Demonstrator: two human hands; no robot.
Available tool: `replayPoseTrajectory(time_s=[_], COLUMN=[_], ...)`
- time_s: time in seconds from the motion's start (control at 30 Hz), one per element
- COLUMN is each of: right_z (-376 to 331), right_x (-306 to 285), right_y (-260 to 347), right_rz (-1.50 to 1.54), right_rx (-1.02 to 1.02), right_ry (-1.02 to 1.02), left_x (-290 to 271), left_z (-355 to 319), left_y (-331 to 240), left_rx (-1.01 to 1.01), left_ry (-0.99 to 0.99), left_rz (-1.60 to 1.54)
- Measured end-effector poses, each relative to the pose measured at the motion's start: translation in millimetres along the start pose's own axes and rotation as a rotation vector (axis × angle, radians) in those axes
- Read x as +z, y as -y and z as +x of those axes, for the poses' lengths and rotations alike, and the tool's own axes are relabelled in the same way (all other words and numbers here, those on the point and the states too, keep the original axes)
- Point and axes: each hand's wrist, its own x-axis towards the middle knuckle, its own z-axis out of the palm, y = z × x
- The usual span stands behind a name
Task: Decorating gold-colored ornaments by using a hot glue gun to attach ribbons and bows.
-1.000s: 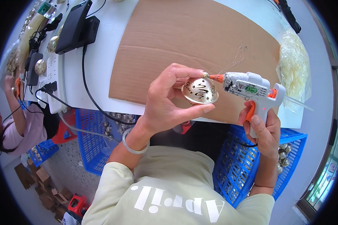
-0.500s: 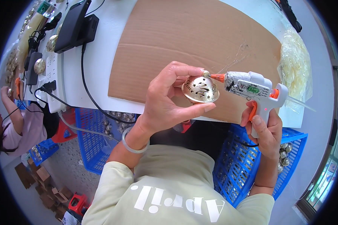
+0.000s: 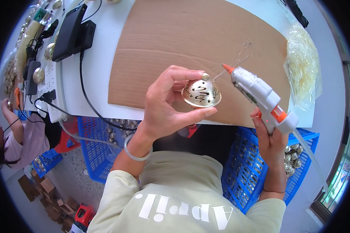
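pulled back from the bell's top since the earlier frames, the glue gun (image 3: 278,101) now angles up and to the left, its orange nozzle near the bell but apart from it. the gold bell ornament (image 3: 202,94) has shifted only slightly. it sits in the left hand (image 3: 165,105), above the near part of the cardboard sheet (image 3: 175,35), thumb along the lower rim and a fingertip at the small top knob. the right hand (image 3: 272,141) is wrapped around the gun's handle, partly hidden behind it.

the brown cardboard has a long crease and some thin strands beyond the nozzle, and it covers much of a white table (image 3: 105,70). on its right lies a clear plastic bag (image 3: 304,70) of pale contents; on the left are a black device (image 3: 68,35), a white power strip (image 3: 55,87), dark cables and a few more gold ornaments.

below the table edge, a blue basket (image 3: 95,153) stands to the left and another blue crate (image 3: 243,171) to the right, both with shiny balls inside. at far left another person (image 3: 29,139) in a pale pink top sits near cardboard boxes (image 3: 46,188) and a red stool (image 3: 84,215) on a speckled floor (image 3: 74,163). a window (image 3: 340,190) shows at far right.
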Motion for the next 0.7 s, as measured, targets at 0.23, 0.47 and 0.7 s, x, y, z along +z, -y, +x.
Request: replayPoseTrajectory(time_s=[0.23,0.47,0.7], right_z=[33,24,36], right_x=[-17,-68,-115], right_y=[-44,-101,-187], right_rz=[0.883,0.753,-0.372], right_rx=[0.757,0.8,0.432], right_ry=[-0.284,0.032,-0.219], left_x=[23,45,43], left_z=[12,18,20], left_y=[5,1,3], left_rx=[-0.018,-0.058,-0.06], left_ry=[0.017,-0.002,0.022], left_rz=[0.019,0.079,0.143])
